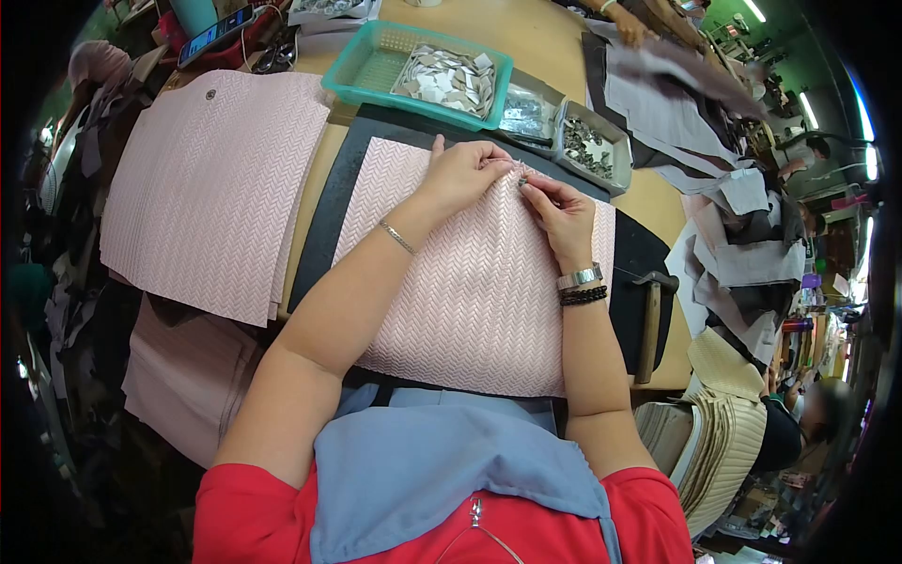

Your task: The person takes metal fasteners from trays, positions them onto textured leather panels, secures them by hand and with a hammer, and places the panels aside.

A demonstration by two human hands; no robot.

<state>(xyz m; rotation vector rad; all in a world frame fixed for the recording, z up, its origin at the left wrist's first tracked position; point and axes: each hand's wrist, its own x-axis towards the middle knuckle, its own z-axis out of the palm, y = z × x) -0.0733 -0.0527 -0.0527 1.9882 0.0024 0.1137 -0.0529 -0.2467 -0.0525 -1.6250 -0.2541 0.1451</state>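
A pale pink panel with a woven herringbone pattern [460,291] lies in front of me on a dark board [324,211]. At its far edge, my left hand [462,174] pinches the material between thumb and fingers, lifting it into a slight fold. Close beside it, my right hand [564,214] is closed at the fingertips on a small metal fastener [522,181], held against that edge. The fastener's exact kind is too small to tell. A hammer [650,324] with a wooden handle lies right of the panel.
Beyond the board stand a green basket [362,70] with small pale pieces and a box of metal parts [615,169]. A stack of pink panels [211,188] lies left, the top one bearing a metal fastener. Quilted pieces [723,442] sit right; another person's hand [631,28] is at the top.
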